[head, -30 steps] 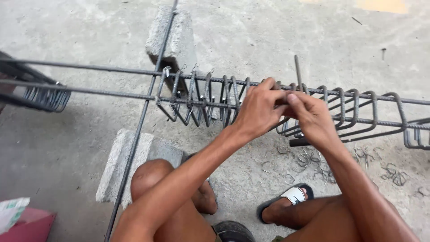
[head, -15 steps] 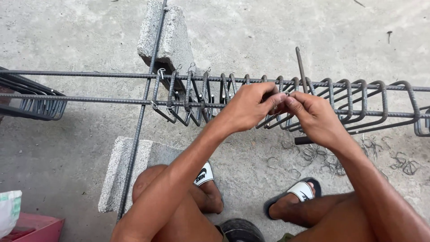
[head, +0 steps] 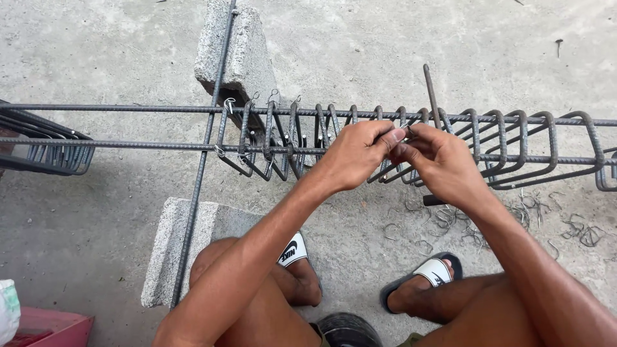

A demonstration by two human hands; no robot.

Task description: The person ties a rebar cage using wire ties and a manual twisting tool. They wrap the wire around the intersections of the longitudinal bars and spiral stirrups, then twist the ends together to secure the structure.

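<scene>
My left hand and my right hand meet at the middle of a rebar cage, fingertips pinched together on a short piece of thin tie wire. The cage has two long horizontal bars threaded through several bent steel stirrups. A slim metal hook tool stands up just behind my right hand; its lower end is hidden by the hand. Stirrups left of my hands carry small wire ties on top.
A long rebar lies across two concrete blocks, one far and one near. Loose wire scraps litter the concrete floor by my sandalled feet. More stirrups bunch at the left. A red object sits bottom left.
The view has shifted slightly, so the cage and blocks sit lower in frame. Both hands stay pinched together at the same spot on the cage.
</scene>
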